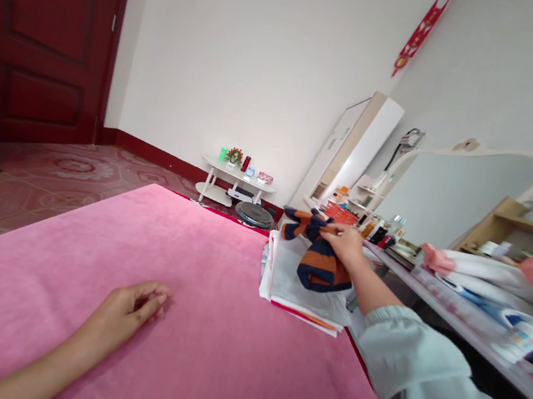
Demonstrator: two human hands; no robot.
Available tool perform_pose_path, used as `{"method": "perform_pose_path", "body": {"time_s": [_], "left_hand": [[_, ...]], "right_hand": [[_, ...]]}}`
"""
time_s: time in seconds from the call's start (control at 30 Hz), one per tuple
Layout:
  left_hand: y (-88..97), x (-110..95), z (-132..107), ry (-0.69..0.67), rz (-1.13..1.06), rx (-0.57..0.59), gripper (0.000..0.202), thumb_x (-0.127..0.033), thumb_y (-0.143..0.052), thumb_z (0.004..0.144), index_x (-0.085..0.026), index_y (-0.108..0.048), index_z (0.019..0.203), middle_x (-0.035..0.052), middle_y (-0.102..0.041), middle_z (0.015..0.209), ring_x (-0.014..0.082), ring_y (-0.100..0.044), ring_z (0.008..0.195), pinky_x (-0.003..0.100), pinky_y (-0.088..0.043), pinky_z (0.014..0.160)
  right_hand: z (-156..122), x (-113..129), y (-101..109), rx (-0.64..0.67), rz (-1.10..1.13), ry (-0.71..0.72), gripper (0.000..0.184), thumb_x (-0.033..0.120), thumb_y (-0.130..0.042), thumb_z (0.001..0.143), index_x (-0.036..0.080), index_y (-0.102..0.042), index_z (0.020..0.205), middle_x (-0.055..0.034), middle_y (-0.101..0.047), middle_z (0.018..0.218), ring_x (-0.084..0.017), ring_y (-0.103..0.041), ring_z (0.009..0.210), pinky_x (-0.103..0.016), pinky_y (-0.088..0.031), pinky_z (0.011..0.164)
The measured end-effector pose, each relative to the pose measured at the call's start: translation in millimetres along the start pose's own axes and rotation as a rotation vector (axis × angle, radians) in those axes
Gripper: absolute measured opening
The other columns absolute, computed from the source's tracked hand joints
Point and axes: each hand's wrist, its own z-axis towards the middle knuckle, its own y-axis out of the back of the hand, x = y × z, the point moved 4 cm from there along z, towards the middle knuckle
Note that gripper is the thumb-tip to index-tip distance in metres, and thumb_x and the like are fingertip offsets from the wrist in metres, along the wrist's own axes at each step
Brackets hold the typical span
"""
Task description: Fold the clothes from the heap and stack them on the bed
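My right hand (pixel 344 244) grips a navy and orange striped piece of clothing (pixel 324 266) by its bunched upper part. Its lower end hangs over a pile of folded cloths (pixel 284 276), grey and white on top with a red and orange edge showing below. What kind of garment it is, I cannot make out. My left hand (pixel 135 307) lies on the pink blanket (pixel 203 344), fingers curled in and thumb against them, with nothing visible inside.
Along the right stands a dressing table (pixel 451 310) with a mirror (pixel 465 190), bottles and a red basket (pixel 340 212). Beyond the blanket's far edge are a low white table (pixel 216 163) and a round dark-topped object (pixel 254 214). A dark red door (pixel 46 23) is at left.
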Motion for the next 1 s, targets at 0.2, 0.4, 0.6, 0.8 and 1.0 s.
{"method": "perform_pose_path", "body": {"time_s": [0.2, 0.4, 0.6, 0.8, 1.0], "left_hand": [[-2.7, 12, 2, 0.031, 0.024, 0.052, 0.036, -0.050, -0.051, 0.082, -0.018, -0.067, 0.090, 0.0003, -0.063, 0.069, 0.0167, -0.057, 0.066, 0.023, -0.045, 0.064], [-3.4, 8, 1, 0.041, 0.055, 0.066, 0.039, -0.055, -0.052, 0.081, -0.019, -0.067, 0.086, 0.0011, -0.065, 0.072, 0.0189, -0.060, 0.072, 0.025, -0.046, 0.070], [-5.4, 11, 1, 0.051, 0.073, 0.091, 0.038, -0.053, -0.051, 0.082, -0.020, -0.067, 0.089, 0.0017, -0.067, 0.077, 0.0196, -0.061, 0.075, 0.026, -0.046, 0.072], [-5.6, 14, 0, 0.044, 0.077, 0.093, 0.033, -0.047, -0.051, 0.083, -0.020, -0.068, 0.089, 0.0010, -0.065, 0.076, 0.0190, -0.060, 0.074, 0.024, -0.045, 0.071], [-6.2, 3, -2, 0.030, 0.155, 0.140, 0.030, -0.042, -0.047, 0.086, -0.019, -0.066, 0.085, 0.0004, -0.061, 0.071, 0.0178, -0.058, 0.070, 0.023, -0.044, 0.068]], "right_hand": [[-66, -109, -59, 0.110, -0.007, -0.334, 0.041, 0.048, -0.050, 0.081, 0.015, -0.073, 0.085, -0.0098, -0.072, 0.080, -0.024, -0.066, 0.080, -0.031, -0.049, 0.069], [-78, -149, -45, 0.022, -0.056, -0.426, 0.030, 0.025, -0.059, 0.071, 0.012, -0.069, 0.096, -0.0106, -0.071, 0.086, -0.025, -0.066, 0.080, -0.033, -0.050, 0.067], [-55, -91, -32, -0.121, -0.238, -0.208, 0.039, 0.037, -0.051, 0.081, 0.014, -0.063, 0.110, -0.0145, -0.062, 0.110, -0.025, -0.058, 0.101, -0.035, -0.044, 0.085], [-29, -8, -82, 0.094, -0.342, 0.030, 0.068, 0.056, -0.065, 0.070, 0.016, -0.052, 0.123, -0.0166, -0.056, 0.119, -0.031, -0.052, 0.110, -0.042, -0.041, 0.089], [-11, -24, -109, 0.101, -0.257, -0.245, 0.034, 0.035, -0.068, 0.071, 0.010, -0.068, 0.094, -0.0214, -0.065, 0.100, -0.034, -0.059, 0.102, -0.042, -0.042, 0.087]]}}
